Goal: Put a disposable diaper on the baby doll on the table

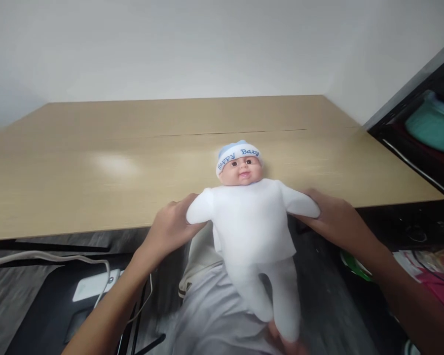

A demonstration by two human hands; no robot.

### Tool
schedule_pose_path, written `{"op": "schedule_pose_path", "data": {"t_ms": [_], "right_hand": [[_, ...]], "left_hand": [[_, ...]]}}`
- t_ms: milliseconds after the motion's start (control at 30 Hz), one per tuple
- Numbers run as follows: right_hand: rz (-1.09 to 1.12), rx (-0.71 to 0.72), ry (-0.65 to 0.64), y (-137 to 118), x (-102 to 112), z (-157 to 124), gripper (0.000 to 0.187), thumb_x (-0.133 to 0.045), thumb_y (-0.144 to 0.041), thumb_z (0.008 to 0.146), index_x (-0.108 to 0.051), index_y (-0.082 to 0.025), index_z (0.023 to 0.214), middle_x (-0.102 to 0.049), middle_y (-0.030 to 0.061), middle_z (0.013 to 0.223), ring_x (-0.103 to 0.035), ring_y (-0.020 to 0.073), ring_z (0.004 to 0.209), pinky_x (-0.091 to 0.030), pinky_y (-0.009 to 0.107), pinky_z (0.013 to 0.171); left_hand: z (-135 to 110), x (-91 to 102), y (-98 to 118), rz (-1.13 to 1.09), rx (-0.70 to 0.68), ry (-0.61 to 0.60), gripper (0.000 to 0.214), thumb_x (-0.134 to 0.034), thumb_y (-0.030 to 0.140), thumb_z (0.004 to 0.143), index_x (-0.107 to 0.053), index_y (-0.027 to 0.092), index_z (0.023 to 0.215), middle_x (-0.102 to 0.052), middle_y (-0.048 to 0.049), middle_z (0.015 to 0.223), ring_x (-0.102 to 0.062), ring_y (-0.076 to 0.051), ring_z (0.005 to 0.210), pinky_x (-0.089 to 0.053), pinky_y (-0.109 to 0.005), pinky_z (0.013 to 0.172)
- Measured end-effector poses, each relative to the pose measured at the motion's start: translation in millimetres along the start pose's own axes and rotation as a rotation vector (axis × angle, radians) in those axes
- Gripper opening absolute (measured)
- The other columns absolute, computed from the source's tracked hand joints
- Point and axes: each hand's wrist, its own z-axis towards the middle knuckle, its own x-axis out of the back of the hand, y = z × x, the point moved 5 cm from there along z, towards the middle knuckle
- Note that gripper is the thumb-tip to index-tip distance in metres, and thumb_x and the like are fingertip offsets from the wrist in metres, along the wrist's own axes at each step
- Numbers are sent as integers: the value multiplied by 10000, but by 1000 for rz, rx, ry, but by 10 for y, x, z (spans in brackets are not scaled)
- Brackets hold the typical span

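Behind the doll (253, 227) there's a big pale wall (192, 49), and between the two sits a wide wood-coloured surface (96, 192). Below the doll you've got the person's lap in grey trousers (207, 301), and off to the person's left of it, a black seat-like thing (40, 315). The doll itself is white from the neck down, face toward the person, up at the surface's near edge with its legs hanging down over the lap. Can't tell if its back actually touches that edge.

Both hands are busy: left hand (172, 219) is closed round the end of the doll's arm on that side, right hand (331, 212) has the other arm the same way. Most of the fingers are hidden from me, so no idea how hard they're squeezing. On the doll's head is a blue-and-white cap (231, 150) reading "Happy Baby". Then there's a white phone (91, 286) on the black thing, well apart from the doll.

I'd call this the holding-it-by-both-arms step. Imo any move from here calls for the hands working level and together, cause the body could twist if one arm gets pulled first.
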Motion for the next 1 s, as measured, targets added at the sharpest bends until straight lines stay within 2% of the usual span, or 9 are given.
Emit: {"op": "schedule_pose_path", "data": {"t_ms": [100, 233, 467, 600, 667, 800, 1000], "right_hand": [[-78, -52, -22, 144, -169, 150, 402, -656, -690, 1007, -710, -292, 998, -818, 61, 907, -769, 324, 777, -419, 346, 600], [-133, -44, 18, 268, -359, 408, 410, -627, -684, 1014, -721, -285, 1034, -817, 74, 913, -766, 333, 790, -394, 346, 616], [-82, -36, 7, 367, -622, 1105, 414, -632, -669, 996, -714, -264, 965, -810, 76, 913, -748, 320, 812, -411, 352, 660], [-92, 11, 86, 431, -783, 1548, 572, -603, -773, 990, -742, -229, 1100, -813, 117, 970, -746, 338, 849, -435, 369, 693], [-106, 33, 106, 484, -871, 1773, 670, -570, -837, 989, -745, -214, 1162, -819, 139, 1016, -751, 354, 881, -446, 376, 698], [-121, 76, 136, 559, -995, 2212, 794, -516, -910, 988, -749, -191, 1232, -828, 170, 1093, -760, 375, 948, -488, 393, 739], [-136, 102, 158, 634, -1073, 2741, 842, -490, -931, 993, -746, -177, 1265, -831, 190, 1131, -771, 396, 985, -522, 419, 783]], "left_hand": [[213, 42, -94, 3, 11, -31, 494, -668, 634, 946, -719, 265, 1270, -857, -64, 1168, -812, -360, 1053, -475, -337, 768], [442, 114, -202, -17, 35, -46, 425, -653, 574, 953, -719, 259, 1231, -856, -57, 1148, -809, -330, 1031, -476, -329, 766], [889, 301, -407, 34, 84, 6, 512, -651, 651, 945, -710, 240, 1243, -837, -82, 1121, -771, -329, 996, -457, -334, 756], [1241, 330, -593, 135, 92, 32, 529, -617, 727, 964, -681, 218, 1095, -808, -107, 1085, -742, -325, 950, -403, -335, 711], [1436, 334, -687, 174, 89, 52, 566, -596, 763, 974, -668, 212, 1082, -801, -124, 1098, -739, -335, 956, -403, -342, 711], [1832, 376, -865, 259, 94, 90, 666, -584, 821, 966, -687, 198, 1177, -808, -152, 1122, -753, -376, 1002, -449, -355, 760], [2411, 442, -1046, 307, 16, 148, 704, -578, 820, 965, -723, 199, 1265, -839, -151, 1134, -778, -399, 1040, -490, -382, 821]]}}
